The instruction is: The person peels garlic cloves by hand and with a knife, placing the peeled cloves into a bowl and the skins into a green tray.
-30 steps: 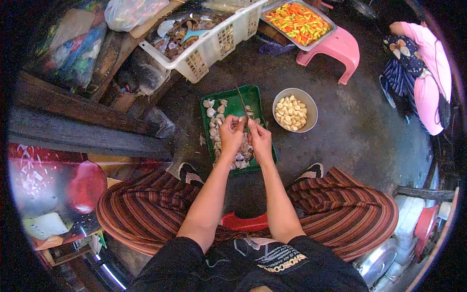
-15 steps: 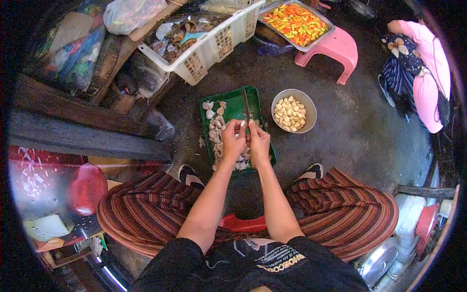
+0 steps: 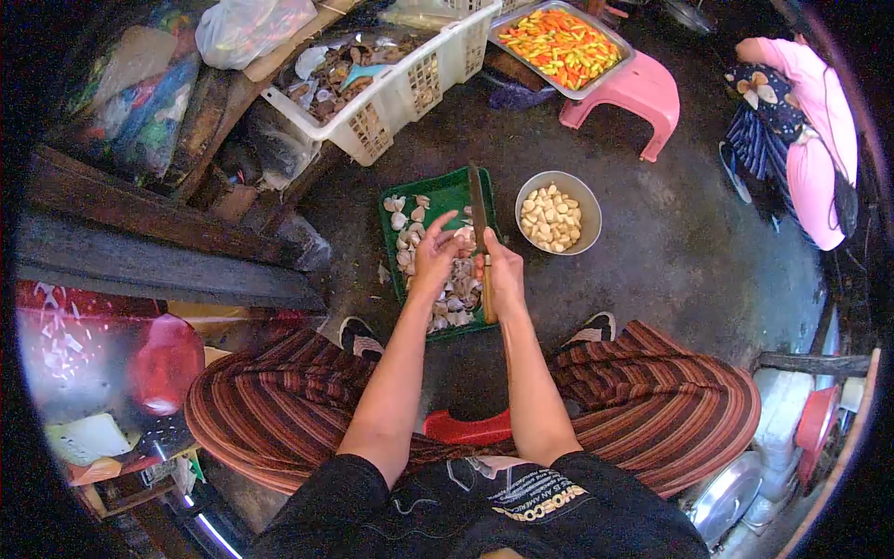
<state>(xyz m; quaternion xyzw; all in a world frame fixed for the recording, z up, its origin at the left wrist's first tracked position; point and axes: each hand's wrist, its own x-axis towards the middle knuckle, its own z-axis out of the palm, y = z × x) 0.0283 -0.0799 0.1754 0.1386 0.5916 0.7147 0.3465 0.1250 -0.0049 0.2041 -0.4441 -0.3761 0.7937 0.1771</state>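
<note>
My right hand (image 3: 504, 277) is wrapped round the wooden handle of a knife (image 3: 479, 205), its blade pointing away from me over the green tray (image 3: 447, 194). Just to the left, my left hand (image 3: 436, 259) has its fingers spread, the index finger stretched towards the blade. Pale garlic shows between its fingertips and the knife; I cannot tell whether the fingers touch it. Under both hands, unpeeled garlic cloves (image 3: 399, 221) line the tray's left side, and loose garlic skins (image 3: 454, 303) lie at its near end.
Right of the tray, a metal bowl (image 3: 596, 229) holds peeled cloves. A tray of red and yellow chillies (image 3: 562, 47) rests by a pink stool (image 3: 643, 93). A white plastic crate (image 3: 400, 102) stands at the back left. At far right is another person in pink (image 3: 819, 186).
My left hand's fingers have spread from a pinch on a pale clove and moved slightly left. My right hand has shifted a little right, and more of the knife shows.
</note>
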